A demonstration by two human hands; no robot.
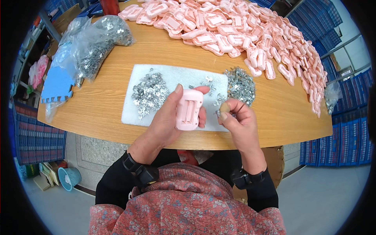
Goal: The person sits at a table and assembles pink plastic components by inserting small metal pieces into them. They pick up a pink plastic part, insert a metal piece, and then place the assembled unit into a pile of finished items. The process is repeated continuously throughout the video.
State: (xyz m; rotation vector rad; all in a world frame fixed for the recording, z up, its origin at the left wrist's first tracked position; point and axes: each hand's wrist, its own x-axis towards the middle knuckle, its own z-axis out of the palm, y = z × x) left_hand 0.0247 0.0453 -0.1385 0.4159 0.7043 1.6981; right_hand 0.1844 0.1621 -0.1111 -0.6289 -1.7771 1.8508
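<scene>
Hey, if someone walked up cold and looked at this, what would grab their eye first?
Probably the big heap of pink plastic shells spread across the far right of the wooden table. Next, the left hand holding one pink shell over the white foam pad, while the right hand pinches something small beside it. Shiny metal bits lie piled on the pad.

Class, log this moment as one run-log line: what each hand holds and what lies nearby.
left hand: holds pink plastic casing | right hand: pinches small metal piece, detail unclear | nearby: metal parts on white pad
</scene>
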